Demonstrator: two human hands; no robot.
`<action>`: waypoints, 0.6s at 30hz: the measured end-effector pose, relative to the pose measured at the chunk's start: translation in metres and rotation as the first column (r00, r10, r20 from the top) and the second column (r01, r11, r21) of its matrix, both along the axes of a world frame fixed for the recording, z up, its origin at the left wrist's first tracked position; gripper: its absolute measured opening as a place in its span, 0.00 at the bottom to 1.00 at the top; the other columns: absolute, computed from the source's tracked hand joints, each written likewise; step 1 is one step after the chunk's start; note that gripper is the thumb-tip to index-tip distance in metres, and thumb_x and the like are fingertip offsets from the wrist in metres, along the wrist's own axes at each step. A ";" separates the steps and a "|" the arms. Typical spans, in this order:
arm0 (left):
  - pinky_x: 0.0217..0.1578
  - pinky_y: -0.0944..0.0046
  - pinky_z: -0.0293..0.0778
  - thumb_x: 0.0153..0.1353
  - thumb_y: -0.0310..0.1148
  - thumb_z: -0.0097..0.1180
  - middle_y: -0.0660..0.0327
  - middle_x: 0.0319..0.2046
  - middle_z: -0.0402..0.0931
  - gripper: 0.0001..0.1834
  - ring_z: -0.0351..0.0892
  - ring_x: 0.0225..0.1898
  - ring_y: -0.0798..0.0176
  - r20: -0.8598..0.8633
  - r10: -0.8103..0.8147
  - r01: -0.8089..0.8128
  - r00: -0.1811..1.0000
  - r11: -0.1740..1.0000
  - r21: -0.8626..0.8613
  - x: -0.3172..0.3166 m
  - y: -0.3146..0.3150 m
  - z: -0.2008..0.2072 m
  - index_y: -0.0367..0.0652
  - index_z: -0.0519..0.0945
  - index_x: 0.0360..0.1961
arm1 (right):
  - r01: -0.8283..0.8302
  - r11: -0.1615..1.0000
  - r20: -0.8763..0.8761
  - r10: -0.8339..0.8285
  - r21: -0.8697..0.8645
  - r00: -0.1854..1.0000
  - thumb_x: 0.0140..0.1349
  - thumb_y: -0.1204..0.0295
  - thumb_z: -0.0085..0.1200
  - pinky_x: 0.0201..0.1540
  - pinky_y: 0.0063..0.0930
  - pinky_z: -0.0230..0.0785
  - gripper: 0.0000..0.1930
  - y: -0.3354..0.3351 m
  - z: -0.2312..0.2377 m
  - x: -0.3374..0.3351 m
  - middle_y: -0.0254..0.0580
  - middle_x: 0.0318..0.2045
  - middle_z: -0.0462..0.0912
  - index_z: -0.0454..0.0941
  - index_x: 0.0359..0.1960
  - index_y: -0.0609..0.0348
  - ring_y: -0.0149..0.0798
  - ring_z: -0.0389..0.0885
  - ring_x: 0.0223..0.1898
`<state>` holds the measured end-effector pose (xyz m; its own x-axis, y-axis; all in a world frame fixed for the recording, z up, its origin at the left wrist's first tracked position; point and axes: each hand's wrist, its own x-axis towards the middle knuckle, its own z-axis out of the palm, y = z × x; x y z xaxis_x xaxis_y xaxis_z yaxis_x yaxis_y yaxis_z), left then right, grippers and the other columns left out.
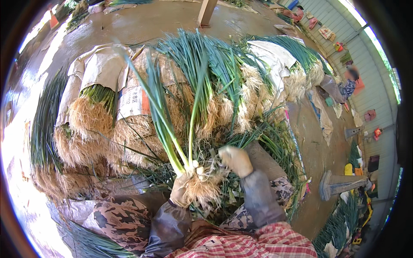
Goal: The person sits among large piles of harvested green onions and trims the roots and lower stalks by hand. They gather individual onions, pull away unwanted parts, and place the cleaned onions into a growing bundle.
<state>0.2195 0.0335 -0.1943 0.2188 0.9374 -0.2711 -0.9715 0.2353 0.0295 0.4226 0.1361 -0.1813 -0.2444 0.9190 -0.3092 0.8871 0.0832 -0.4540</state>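
My left hand [181,190], in a pale glove, is closed round the lower stalks of a few green onions [170,142]. Their leaves slant up and away, and the pale roots hang beside the hand. My gloved right hand [236,161] is a little to the right of the onions' white bases, apart from them. Its fingers look curled in, slightly blurred; what they hold, if anything, does not show. Loose peeled leaves and root scraps lie between my knees. Just beyond are green onion bundles [189,60] with their roots toward me.
Sack-wrapped onion bundles [91,114] are stacked ahead on the left. More bundles [301,77] lie at the right beside a white sheet. A post [207,13] stands on the wet floor. Another person [346,86] sits at the far right, and a grey stool-like object [340,185] is nearer.
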 end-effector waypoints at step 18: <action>0.29 0.70 0.74 0.60 0.27 0.56 0.58 0.32 0.79 0.10 0.78 0.29 0.66 -0.610 -0.122 -0.061 0.783 0.961 -0.271 0.024 0.003 -0.019 0.31 0.76 0.41 | -0.020 0.984 -0.290 -0.034 -0.179 0.957 0.62 0.52 0.54 0.25 0.26 0.73 0.26 -0.009 -0.027 -0.054 0.48 0.30 0.81 0.76 0.43 0.68 0.34 0.78 0.25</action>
<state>0.2433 0.0361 -0.2130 -0.0540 0.8063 -0.5890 -0.7564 0.3520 0.5513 0.3682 0.1275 -0.2080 -0.3418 0.8576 -0.3843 0.7148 -0.0282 -0.6987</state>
